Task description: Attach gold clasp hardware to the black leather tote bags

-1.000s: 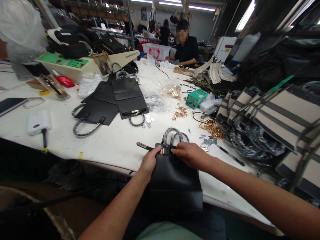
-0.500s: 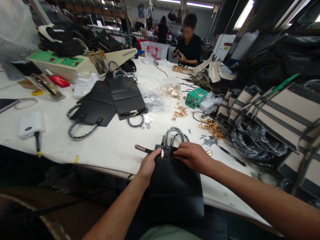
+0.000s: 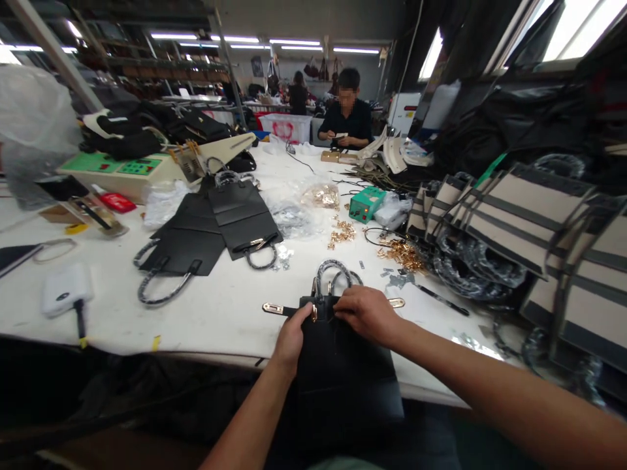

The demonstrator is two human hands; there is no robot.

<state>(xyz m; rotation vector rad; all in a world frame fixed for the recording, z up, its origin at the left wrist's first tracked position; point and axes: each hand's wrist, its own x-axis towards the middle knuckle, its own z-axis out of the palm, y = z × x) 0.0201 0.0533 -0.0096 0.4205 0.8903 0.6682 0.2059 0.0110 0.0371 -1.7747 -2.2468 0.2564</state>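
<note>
A black handbag [image 3: 345, 372] leans upright at the table's front edge, its lower part over my lap. Its handle [image 3: 321, 274] is wrapped in clear film. My left hand [image 3: 290, 339] grips the bag's upper left edge, thumb on the front beside a small gold fitting [image 3: 314, 313]. Pinched fingers of my right hand [image 3: 365, 314] press at the top front, right of that fitting; whatever lies between the fingertips is hidden. A strap with a gold end plate [image 3: 273, 309] sticks out left, and another gold plate [image 3: 396, 303] shows past my right hand.
Gold hardware [image 3: 406, 253] and grey metal plates [image 3: 399, 277] lie beyond the bag, near a green box [image 3: 366, 204]. Black bag pieces [image 3: 196, 235] rest left, a white device [image 3: 67, 290] further left. Beige-lined panels [image 3: 514, 212] stack up right. A co-worker [image 3: 349, 114] sits at the far end.
The view has tilted up a little, so the table's far things sit lower. My right fingers stay at the bag's top front; a gold glint at their tips no longer shows.
</note>
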